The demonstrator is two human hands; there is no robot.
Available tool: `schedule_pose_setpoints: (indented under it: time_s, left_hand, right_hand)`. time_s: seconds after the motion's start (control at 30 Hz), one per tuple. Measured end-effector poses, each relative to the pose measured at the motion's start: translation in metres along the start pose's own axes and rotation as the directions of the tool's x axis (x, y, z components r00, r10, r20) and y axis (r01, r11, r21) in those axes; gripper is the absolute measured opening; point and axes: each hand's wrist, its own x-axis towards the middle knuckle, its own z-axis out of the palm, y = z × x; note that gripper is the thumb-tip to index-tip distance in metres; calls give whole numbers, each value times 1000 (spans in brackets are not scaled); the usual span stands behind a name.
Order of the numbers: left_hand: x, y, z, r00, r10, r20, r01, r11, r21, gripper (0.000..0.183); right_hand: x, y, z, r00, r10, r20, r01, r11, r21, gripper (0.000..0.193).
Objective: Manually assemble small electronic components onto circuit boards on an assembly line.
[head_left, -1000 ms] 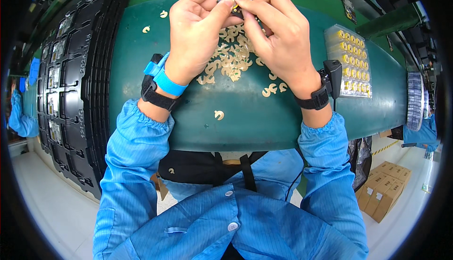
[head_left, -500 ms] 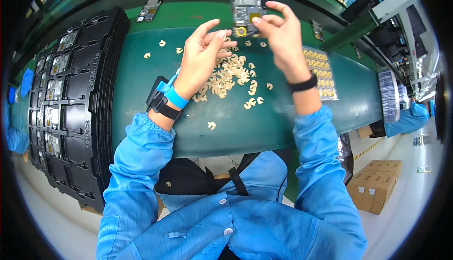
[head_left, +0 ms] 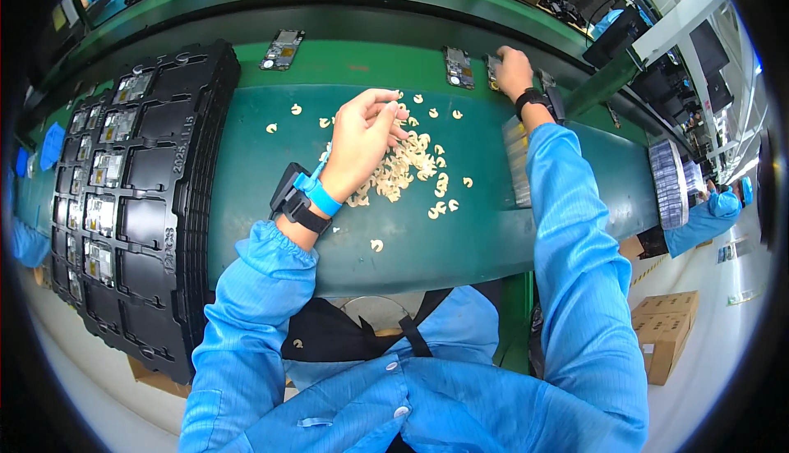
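A dark green, smooth work surface (head_left: 419, 264) spreads across the middle, with a brighter green strip (head_left: 353, 63) running along its far edge. At left stands a tall stack of black moulded plastic trays (head_left: 182, 235), some compartments of the top one filled with circuit boards. At right, a clear plastic sheet with yellow pieces (head_left: 517, 161) is partly hidden by the right sleeve.

The right hand (head_left: 516, 73) reaches far forward, fingers curled down over a dark rectangular circuit board with silvery patches (head_left: 492, 73) on the strip. Its fingertips are hidden, so whether they grip cannot be told. The left hand (head_left: 366, 134) hovers over the pile, fingers loosely bent, thumb near them; whether anything tiny is pinched is unclear.

The board looks light, stiff and fragile; its long edges seem the safest hold, clear of the components.

Smallest are the cream, horseshoe-shaped flat pieces (head_left: 396, 175), heaped and scattered, probably feather-light and easily slid, best pinched by the rim.
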Motion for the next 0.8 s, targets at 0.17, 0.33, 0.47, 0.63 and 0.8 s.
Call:
schedule_pose_setpoints:
  time_s: [0.17, 0.33, 0.47, 0.63, 0.8]
  left_hand:
    - [0, 5, 5, 999, 33, 28, -35, 998, 51, 27]
    - [5, 3, 7, 998, 38, 55, -40, 999, 23, 26]
    - [2, 5, 8, 999, -22, 33, 19, 996, 91, 31]
    - [1, 6, 15, 999, 7, 51, -4, 999, -52, 30]
    - [-2, 17, 6, 1000, 12, 9, -11, 992, -126, 26]
  right_hand:
    - [-4, -65, 3, 948, 8, 318, -19, 999, 31, 59]
    - [-9, -90, -2, 973, 193, 127, -229, 876, 425, 58]
    - [-46, -145, -47, 949, 62, 309, -315, 213, 925, 60]
    - [-135, -199, -84, 973, 73, 219, -212, -89, 973, 58]
    - [-148, -157, -125, 1000, -6, 7, -3, 538, 843, 53]
